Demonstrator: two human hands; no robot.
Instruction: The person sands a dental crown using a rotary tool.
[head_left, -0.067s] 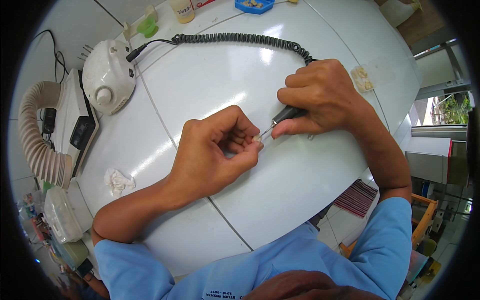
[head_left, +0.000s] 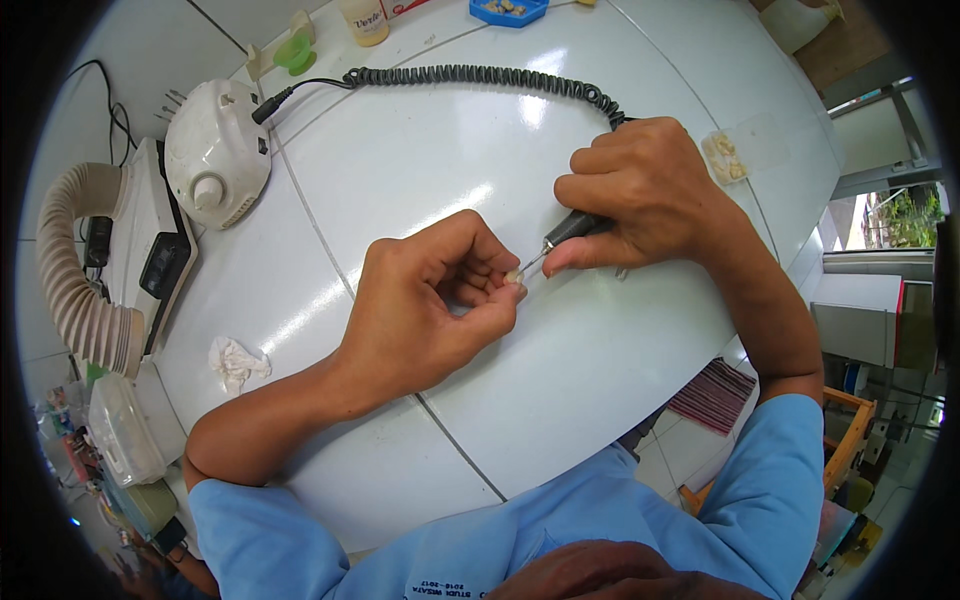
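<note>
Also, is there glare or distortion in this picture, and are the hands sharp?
Head view: bright glare streaks on the white table; its seams and edge bend toward the dark round fisheye rim. The left hand, right hand and rotary handpiece look sharp; the small piece is too tiny for detail.

White tiled worktop (head_left: 420, 160) gleams; daylight enters a window (head_left: 895, 215) right.

Bright daylight glares off the white tabletop (head_left: 500, 150), with sharp focus and edges bent by fisheye.

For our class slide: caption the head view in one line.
Left hand pinches a small tooth-like piece; right hand applies a corded rotary handpiece.
</note>
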